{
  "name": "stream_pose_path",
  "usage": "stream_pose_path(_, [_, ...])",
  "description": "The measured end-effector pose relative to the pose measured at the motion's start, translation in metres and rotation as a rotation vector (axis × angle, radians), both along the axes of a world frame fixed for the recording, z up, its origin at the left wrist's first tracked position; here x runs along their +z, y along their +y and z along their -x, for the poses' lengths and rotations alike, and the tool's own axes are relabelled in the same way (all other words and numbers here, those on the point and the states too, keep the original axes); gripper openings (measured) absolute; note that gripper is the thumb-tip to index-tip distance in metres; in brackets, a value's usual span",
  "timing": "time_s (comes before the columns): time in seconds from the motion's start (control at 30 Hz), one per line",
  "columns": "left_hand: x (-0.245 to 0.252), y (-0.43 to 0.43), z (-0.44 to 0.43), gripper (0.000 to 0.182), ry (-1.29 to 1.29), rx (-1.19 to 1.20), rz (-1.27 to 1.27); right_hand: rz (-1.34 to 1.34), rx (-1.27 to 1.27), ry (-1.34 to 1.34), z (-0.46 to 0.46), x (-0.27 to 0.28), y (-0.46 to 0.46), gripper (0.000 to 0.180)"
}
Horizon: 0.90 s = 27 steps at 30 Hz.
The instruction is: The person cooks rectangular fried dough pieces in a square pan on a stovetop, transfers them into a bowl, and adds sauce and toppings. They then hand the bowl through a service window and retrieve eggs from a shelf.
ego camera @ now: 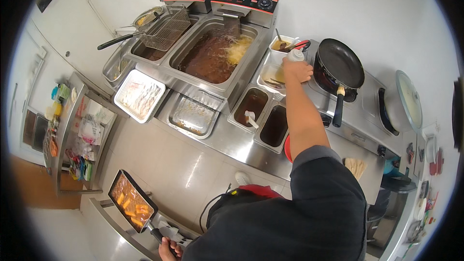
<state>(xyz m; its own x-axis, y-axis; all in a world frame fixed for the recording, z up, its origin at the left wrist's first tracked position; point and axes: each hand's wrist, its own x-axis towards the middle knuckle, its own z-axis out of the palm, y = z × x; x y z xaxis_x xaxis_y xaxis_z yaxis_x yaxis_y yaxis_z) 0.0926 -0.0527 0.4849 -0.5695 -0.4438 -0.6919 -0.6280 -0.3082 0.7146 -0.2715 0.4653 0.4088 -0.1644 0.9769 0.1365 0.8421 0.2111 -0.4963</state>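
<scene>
My left hand (170, 248) grips the black handle of a rectangular frying pan (154, 208), low at the left. In the pan, several orange-yellow stick-shaped pieces (141, 208) lie in a brown, glossy sauce. My right arm stretches across the counter, and my right hand (298, 70) is closed around a translucent squeeze bottle (295, 55). Beside that hand is a clear plastic tub (272, 73) with a utensil in it, set in a white container. Behind it stands a white tub of yellowish sauce (279, 44) with a spoon.
A double electric fryer has bubbling oil (206, 58) and a raised wire basket (168, 27). A round frying pan (340, 63) sits on the stove, left of a lidded pot (398, 101). Sauce wells (273, 127), a floury tray (139, 96) and a metal tray (194, 116) line the counter.
</scene>
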Motion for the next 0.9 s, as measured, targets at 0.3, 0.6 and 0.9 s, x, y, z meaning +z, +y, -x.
stream_pose_path(0.3, [-0.012,-0.029,0.041,0.024,0.085,-0.162,-0.068,-0.620,0.239,0.741,-0.039,0.051,0.018,0.073])
stream_pose_path(0.6, [-0.002,-0.030,0.066,0.026,-0.010,-0.211,-0.047,-0.620,0.335,-0.124,-0.142,0.168,0.106,0.059])
stream_pose_path(0.9, [-0.002,-0.019,0.071,0.020,-0.005,-0.158,-0.015,-1.034,0.596,-1.124,-0.150,0.105,0.201,0.013])
